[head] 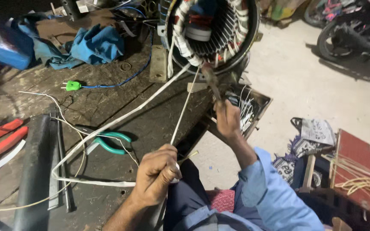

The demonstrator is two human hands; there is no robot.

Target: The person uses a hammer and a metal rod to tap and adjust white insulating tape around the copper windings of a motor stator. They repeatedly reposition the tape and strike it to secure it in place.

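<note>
1. While the motor stator (213, 32) stands on its side at the far edge of the wooden counter (108, 107), its open bore faces the person, with white-taped copper windings ringing the rim.
2. A white lacing tape (184, 107) runs taut from the lower rim of the stator down to the left hand (156, 174); its long axis slants from upper right to lower left, straight toward the person.
3. The left hand is clenched around the near end of that tape, low and close to the body, so it is the farther hand from the stator.
4. The right hand (227, 117) is the nearer one, closed on a slim wooden-handled tool (210, 79) whose tip points up at the lower windings, just beside where the tape leaves them.
5. A second length of the tape (108, 128) loops away to the left across the counter and back along its near edge.
6. Green-handled pliers (110, 142) lie under that loop, red-handled cutters (1, 137) at the left edge, and a blue cloth (95, 42) and a green plug (72, 86) farther back; none of these blocks the taut tape.
</note>
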